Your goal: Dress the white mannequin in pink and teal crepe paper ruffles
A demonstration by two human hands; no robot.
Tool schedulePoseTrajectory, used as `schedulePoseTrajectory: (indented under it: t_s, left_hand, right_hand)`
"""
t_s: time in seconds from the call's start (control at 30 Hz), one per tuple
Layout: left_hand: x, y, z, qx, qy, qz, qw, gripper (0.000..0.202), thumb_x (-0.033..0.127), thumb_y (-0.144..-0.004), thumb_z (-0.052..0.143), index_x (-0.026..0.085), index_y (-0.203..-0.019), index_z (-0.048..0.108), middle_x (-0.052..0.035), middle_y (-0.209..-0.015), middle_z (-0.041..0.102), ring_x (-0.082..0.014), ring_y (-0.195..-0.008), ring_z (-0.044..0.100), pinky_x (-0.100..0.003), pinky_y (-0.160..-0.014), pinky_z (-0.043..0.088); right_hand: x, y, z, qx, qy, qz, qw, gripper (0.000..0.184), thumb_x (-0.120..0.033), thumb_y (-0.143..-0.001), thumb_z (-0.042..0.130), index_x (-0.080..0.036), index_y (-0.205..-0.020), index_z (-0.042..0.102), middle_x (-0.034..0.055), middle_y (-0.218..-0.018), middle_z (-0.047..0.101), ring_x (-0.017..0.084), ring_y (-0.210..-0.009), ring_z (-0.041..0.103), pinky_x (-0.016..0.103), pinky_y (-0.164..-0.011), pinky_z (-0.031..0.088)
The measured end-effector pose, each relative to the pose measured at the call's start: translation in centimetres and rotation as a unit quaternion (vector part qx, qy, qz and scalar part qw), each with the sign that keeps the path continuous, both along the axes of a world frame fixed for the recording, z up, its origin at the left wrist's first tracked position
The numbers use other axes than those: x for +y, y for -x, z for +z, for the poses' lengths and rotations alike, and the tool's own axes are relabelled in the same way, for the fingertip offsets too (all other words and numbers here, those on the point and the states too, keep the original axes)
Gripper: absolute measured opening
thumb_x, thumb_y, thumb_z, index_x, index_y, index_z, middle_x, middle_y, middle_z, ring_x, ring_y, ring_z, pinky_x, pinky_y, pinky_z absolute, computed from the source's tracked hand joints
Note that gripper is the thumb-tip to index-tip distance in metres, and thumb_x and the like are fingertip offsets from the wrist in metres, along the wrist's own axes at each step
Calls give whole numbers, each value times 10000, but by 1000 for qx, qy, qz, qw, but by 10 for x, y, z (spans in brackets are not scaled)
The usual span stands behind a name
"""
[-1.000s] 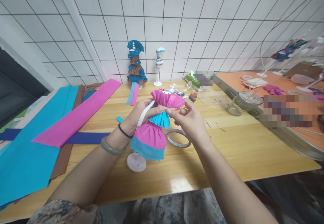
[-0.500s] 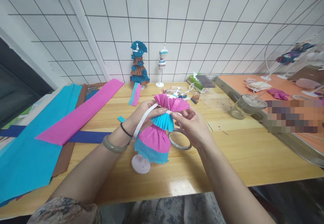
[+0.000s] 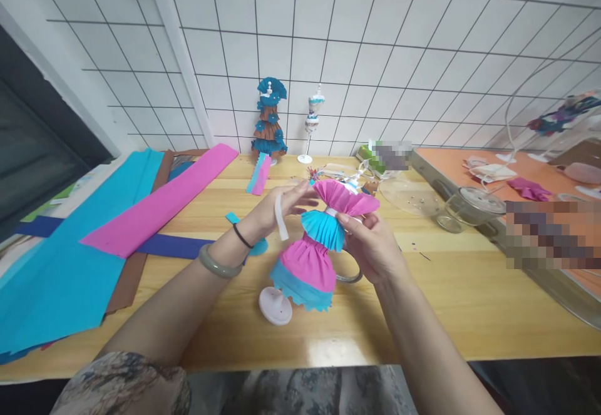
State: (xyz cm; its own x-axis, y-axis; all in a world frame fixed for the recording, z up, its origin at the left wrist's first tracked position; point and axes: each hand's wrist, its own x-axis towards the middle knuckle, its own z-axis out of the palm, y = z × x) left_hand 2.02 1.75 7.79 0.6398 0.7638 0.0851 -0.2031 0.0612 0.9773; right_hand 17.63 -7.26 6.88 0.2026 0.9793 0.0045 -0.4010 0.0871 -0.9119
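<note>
A small mannequin doll dressed in pleated pink and blue crepe paper (image 3: 312,258) leans over the wooden table (image 3: 460,290) on its round white base (image 3: 276,305). My right hand (image 3: 370,243) grips the doll at the waist, fingers closed round the blue ruffle. My left hand (image 3: 282,205) is to the left of the doll's pink top ruffle and pinches a white ribbon strip (image 3: 280,216) that hangs from its fingers. A tape roll (image 3: 350,275) lies mostly hidden behind my right hand.
Long sheets of blue, pink, brown and dark blue crepe paper (image 3: 154,205) cover the table's left side. Two dressed mannequins (image 3: 270,121) (image 3: 312,114) stand by the tiled wall. A glass jar (image 3: 464,205), a clear dish and an orange tray with clutter are to the right.
The camera shifted, so everything sits further right. My left hand has come off the doll and pulled the white ribbon away to the left; my right hand still holds the doll's waist.
</note>
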Motion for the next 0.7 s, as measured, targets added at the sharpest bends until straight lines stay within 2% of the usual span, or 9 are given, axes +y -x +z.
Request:
schedulePoseTrajectory:
  t_s: [0.1, 0.2, 0.3, 0.4, 0.53, 0.7]
  left_hand:
    - [2, 1, -1, -23, -5, 29, 999, 302, 383, -758, 667, 139, -933, 699, -92, -1062, 664, -203, -982, 596, -356, -892, 455]
    - [3, 2, -1, -52, 1, 51, 997, 209, 305, -693, 731, 134, -813, 722, -61, -948, 682, -162, -885, 610, -341, -878, 468]
    - [3, 2, 1, -56, 6, 63, 996, 201, 280, -656, 759, 132, -788, 728, -50, -887, 691, -144, -810, 626, -332, -845, 482]
    - [1, 2, 4, -43, 30, 51, 997, 239, 272, -651, 765, 121, -832, 725, -73, -891, 704, -156, -797, 646, -331, -820, 492]
    - [1, -1, 0, -27, 90, 37, 995, 210, 223, -661, 755, 101, -826, 713, -89, -837, 712, -155, -774, 656, -306, -790, 501]
    - [4, -8, -17, -7, 144, 12, 989, 168, 153, -591, 780, 97, -725, 695, -49, -671, 694, -127, -634, 630, -269, -687, 503]
  right_hand:
    - [1, -3, -4, 1, 2, -6, 1000, 411, -290, -570, 823, -234, -932, 637, 29, -867, 714, 203, -751, 662, 340, -664, 523]
    - [3, -5, -7, -8, 1, -7, 1000, 374, -298, -593, 809, -235, -917, 633, 4, -767, 685, 157, -637, 616, 291, -566, 490]
    - [5, -5, -7, -9, 13, -26, 1000, 414, -300, -586, 809, -232, -952, 628, -4, -740, 665, 137, -599, 573, 279, -546, 469]
    - [6, -5, -7, -10, 15, -32, 999, 389, -278, -586, 808, -231, -932, 638, -28, -704, 639, 105, -561, 525, 247, -520, 429]
    - [7, -7, -12, -5, -24, -25, 999, 284, -258, -619, 786, -241, -869, 650, -39, -743, 645, 104, -617, 546, 247, -560, 428]
    - [7, -7, -18, -19, -48, -8, 999, 265, -270, -655, 762, -243, -896, 656, 0, -890, 680, 149, -759, 600, 289, -661, 465]
